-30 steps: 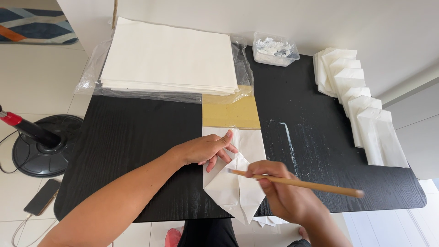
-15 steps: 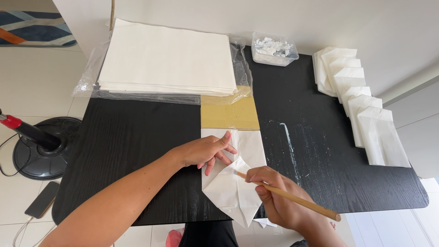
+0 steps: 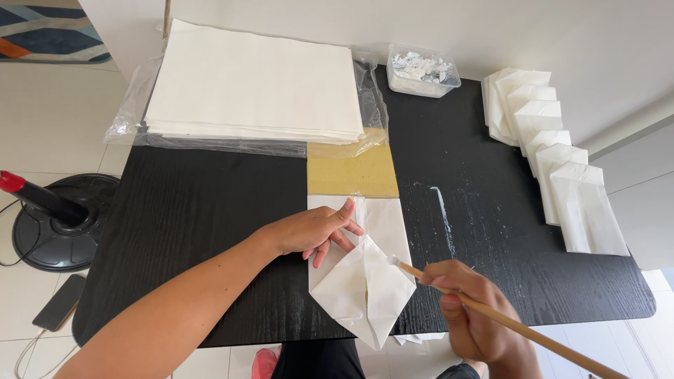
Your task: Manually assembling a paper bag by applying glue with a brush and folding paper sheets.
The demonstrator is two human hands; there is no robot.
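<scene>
Black table (image 3: 210,210) — left hand (image 3: 309,230) flat, fingers spread on folded paper (image 3: 365,288) — right hand (image 3: 470,309) fingers gripping brush (image 3: 505,323).

On a black wood-grain table (image 3: 196,231), the left hand (image 3: 309,230) presses flat on a half-folded white paper bag (image 3: 365,281), fingers spread across its upper part. The right hand (image 3: 470,309) grips a long wooden brush stick (image 3: 519,328), whose pale tip touches the folded flap of the bag. A tan cardboard strip (image 3: 351,172) lies under the bag's far end. Beyond it sits a thick stack of white paper sheets (image 3: 253,81) on clear plastic wrap (image 3: 130,116). A clear plastic tub of white paste (image 3: 421,70) stands near a fanned row of finished white paper bags (image 3: 554,151).
</scene>
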